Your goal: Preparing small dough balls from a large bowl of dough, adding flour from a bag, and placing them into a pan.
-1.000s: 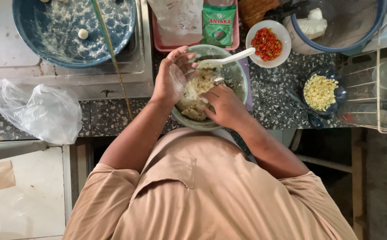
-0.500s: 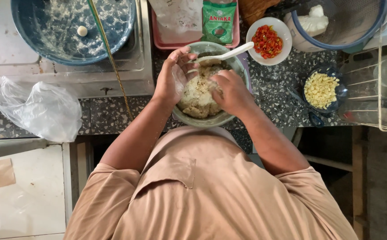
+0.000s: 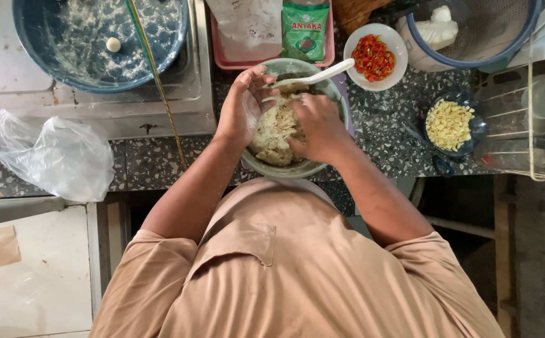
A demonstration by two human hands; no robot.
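A grey-green bowl (image 3: 338, 103) on the speckled counter holds a pale, lumpy mixture (image 3: 272, 134). My left hand (image 3: 242, 106) is cupped at the bowl's left rim with its fingers curled over the mixture. My right hand (image 3: 319, 128) is pressed down into the mixture from the right, fingers buried in it. A white spoon (image 3: 319, 74) rests across the bowl's far rim, its handle pointing right. Neither hand touches the spoon.
A small white bowl of chopped red chilli (image 3: 373, 56) and a dark bowl of pale chopped bits (image 3: 449, 124) stand to the right. A large blue pan (image 3: 97, 40) sits on the stove at the back left. A clear plastic bag (image 3: 47, 156) lies left, a green packet (image 3: 305, 30) behind.
My right hand has moved up from the bowl's near rim into the mixture. My left hand has closed in toward it over the bowl.
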